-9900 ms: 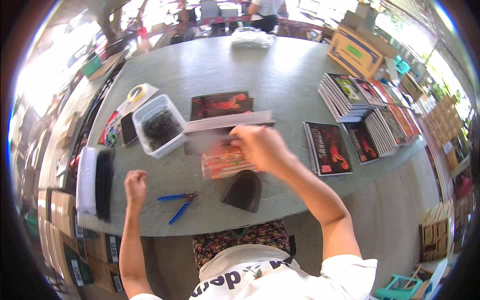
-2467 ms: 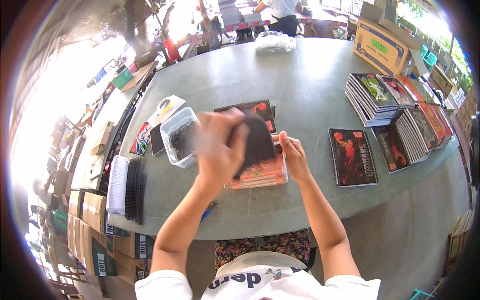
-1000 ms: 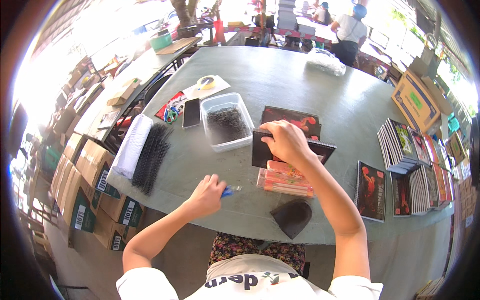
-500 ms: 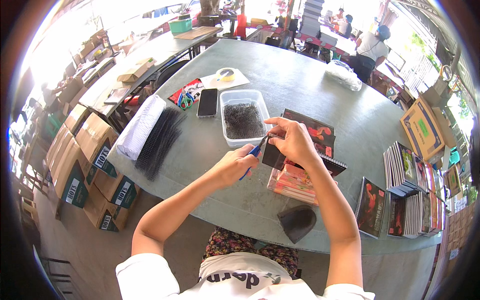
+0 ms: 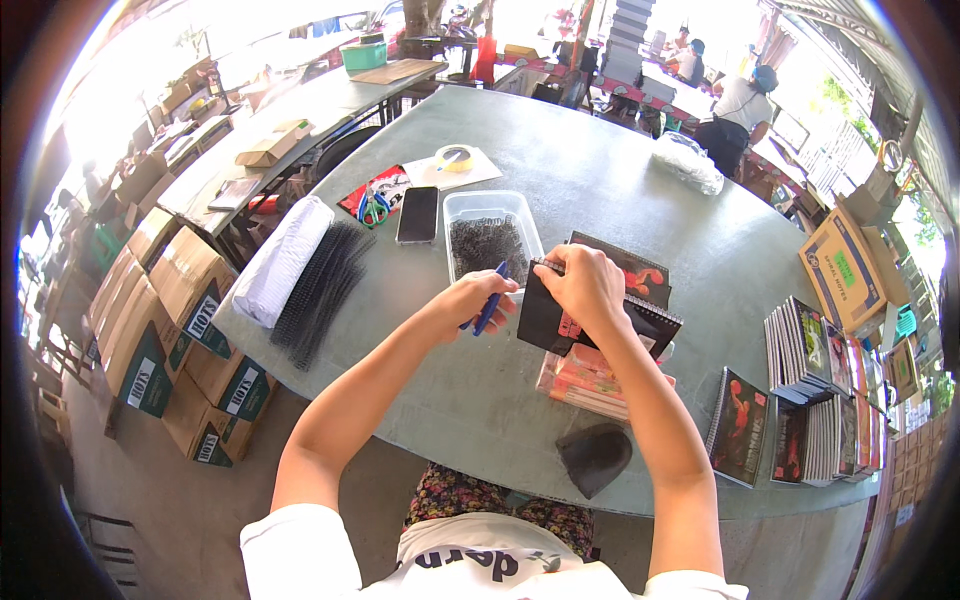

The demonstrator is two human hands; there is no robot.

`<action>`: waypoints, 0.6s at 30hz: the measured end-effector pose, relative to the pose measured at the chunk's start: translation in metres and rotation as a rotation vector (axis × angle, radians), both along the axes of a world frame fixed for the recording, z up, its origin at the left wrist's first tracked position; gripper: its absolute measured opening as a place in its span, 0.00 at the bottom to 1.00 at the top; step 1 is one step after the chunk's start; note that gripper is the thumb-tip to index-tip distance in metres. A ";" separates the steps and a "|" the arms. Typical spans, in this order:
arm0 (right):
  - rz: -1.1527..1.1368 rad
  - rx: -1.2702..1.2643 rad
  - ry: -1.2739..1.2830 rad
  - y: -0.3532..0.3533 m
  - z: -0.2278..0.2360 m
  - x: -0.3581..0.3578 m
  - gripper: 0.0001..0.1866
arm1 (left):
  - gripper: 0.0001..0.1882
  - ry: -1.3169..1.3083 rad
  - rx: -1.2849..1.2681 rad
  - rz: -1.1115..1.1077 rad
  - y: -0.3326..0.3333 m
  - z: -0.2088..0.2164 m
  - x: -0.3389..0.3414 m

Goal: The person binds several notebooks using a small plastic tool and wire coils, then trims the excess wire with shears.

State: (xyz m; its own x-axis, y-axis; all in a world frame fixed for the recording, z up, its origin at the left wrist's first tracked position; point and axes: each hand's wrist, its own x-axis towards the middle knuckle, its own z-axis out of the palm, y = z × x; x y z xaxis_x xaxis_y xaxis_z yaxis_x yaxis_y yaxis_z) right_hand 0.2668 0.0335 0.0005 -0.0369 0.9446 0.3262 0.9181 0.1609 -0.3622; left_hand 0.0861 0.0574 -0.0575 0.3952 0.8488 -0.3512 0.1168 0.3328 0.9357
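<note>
My left hand (image 5: pixel 472 303) is closed around blue-handled pliers (image 5: pixel 489 312), held beside the near side of a clear plastic tub (image 5: pixel 531 232). Inside the tub lies a heap of short black wire binding pieces (image 5: pixel 486 245). My right hand (image 5: pixel 585 283) is closed on the upper edge of a black spiral-bound notebook (image 5: pixel 541 318), which is tilted over a stack of notebooks with pink-orange covers (image 5: pixel 590 380). Another dark notebook with a red figure (image 5: pixel 640 270) lies behind that hand. Part of the held notebook is hidden by my hand and forearm.
Black binding wires (image 5: pixel 322 290) lie beside a white roll (image 5: pixel 283 260) at left. A phone (image 5: pixel 417 215), scissors (image 5: pixel 372 208) and tape roll (image 5: pixel 455 158) sit farther back. A dark curved pad (image 5: pixel 594 460) lies near the front edge. Notebook stacks (image 5: pixel 805 350) stand at right.
The pliers have moved away from the notebook's edge, slightly left, and their handles now point differently. My right hand has shifted onto the notebook, whose black cover now shows more fully.
</note>
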 end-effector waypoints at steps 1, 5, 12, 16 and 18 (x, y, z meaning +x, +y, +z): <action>0.009 0.025 -0.003 0.000 -0.001 0.000 0.10 | 0.21 -0.131 -0.054 -0.117 -0.003 0.003 -0.003; 0.003 0.038 -0.015 0.001 -0.001 0.005 0.09 | 0.28 -0.352 -0.277 -0.323 -0.018 0.023 0.003; 0.041 0.097 -0.045 -0.006 -0.005 -0.004 0.10 | 0.20 0.044 -0.073 -0.257 -0.023 0.029 -0.005; 0.023 0.154 -0.040 -0.015 -0.007 0.018 0.09 | 0.16 0.621 0.965 -0.010 -0.026 -0.004 0.026; 0.073 -0.050 -0.151 -0.026 -0.005 0.028 0.10 | 0.19 0.387 0.588 -0.105 -0.034 0.007 0.005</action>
State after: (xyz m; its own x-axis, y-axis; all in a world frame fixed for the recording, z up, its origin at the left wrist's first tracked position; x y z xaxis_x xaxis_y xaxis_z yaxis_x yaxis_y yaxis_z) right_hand 0.2947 0.0072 -0.0041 -0.1505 0.9526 0.2643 0.9493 0.2139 -0.2305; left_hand 0.0915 0.0235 -0.0506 0.4243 0.9052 0.0220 0.4811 -0.2459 0.8415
